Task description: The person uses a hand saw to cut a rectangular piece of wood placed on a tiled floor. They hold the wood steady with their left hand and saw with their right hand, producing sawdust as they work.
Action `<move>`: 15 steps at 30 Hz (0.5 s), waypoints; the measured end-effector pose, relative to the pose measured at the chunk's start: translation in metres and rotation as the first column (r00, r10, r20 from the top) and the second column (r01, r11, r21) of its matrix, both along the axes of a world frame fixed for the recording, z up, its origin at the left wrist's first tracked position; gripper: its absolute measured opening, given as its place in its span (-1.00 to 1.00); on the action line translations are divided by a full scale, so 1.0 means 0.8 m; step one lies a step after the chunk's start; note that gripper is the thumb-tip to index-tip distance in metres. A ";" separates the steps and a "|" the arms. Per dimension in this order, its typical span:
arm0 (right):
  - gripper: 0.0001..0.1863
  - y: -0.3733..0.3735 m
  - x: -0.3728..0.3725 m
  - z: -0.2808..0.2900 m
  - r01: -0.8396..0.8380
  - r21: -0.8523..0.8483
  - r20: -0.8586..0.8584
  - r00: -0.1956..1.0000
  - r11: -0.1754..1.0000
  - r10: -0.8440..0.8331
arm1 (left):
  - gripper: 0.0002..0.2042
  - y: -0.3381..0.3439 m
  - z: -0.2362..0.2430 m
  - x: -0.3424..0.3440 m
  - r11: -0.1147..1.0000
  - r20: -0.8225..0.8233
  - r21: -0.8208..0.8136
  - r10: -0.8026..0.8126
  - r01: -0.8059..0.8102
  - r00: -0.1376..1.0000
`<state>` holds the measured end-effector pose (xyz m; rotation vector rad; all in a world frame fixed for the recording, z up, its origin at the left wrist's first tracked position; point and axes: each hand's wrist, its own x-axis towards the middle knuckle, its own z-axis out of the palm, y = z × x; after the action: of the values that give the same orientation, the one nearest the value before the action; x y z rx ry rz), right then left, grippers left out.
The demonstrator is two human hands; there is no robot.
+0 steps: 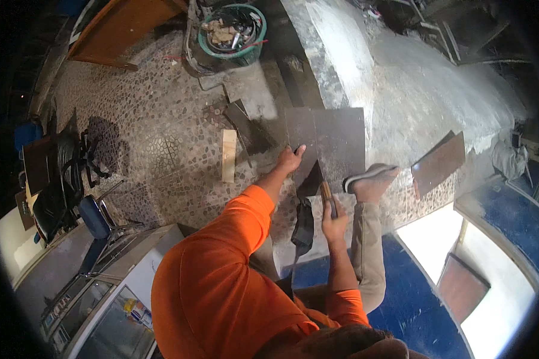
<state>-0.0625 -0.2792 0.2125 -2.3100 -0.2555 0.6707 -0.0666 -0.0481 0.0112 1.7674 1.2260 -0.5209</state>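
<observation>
A dark brown flat sheet [340, 134] lies in front of me, with a straight line running down it. My left hand [290, 160] is at its near left edge, thumb and fingers closed on it. My right hand [334, 222] is closed around a tool with a wooden handle [326, 191], its top end at the sheet's near edge. The tool's working end cannot be made out. Beside it a dark pointed piece [310, 181] juts below the sheet. My sandalled foot [374, 181] rests at the sheet's near right corner.
A pale wood block [228, 155] and dark offcuts [250, 128] lie left of the sheet. Farther off stands a green tub [262, 36] of scraps. Another brown panel [438, 164] is at the right. A chair [96, 218] and a glass-fronted cabinet [117, 323] stand at the left.
</observation>
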 end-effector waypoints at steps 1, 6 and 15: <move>-0.51 0.019 0.026 -0.020 0.005 0.032 0.013 1.000 0.999 -0.005 | -0.04 0.015 0.010 0.021 0.998 0.042 -0.069 0.012 -0.009 0.999; -0.48 -0.048 -0.044 0.065 0.000 -0.007 -0.064 0.998 1.000 -0.001 | -0.04 0.008 -0.010 -0.019 0.996 0.205 0.049 0.062 -0.074 0.977; -0.55 -0.047 -0.020 0.022 0.006 0.068 -0.038 0.999 0.998 -0.004 | 0.05 -0.013 0.007 0.003 0.998 0.015 -0.059 0.023 -0.022 1.000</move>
<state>-0.0783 -0.3169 0.2303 -2.2306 -0.2513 0.6918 -0.0643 -0.0588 0.0169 1.7029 1.2067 -0.5239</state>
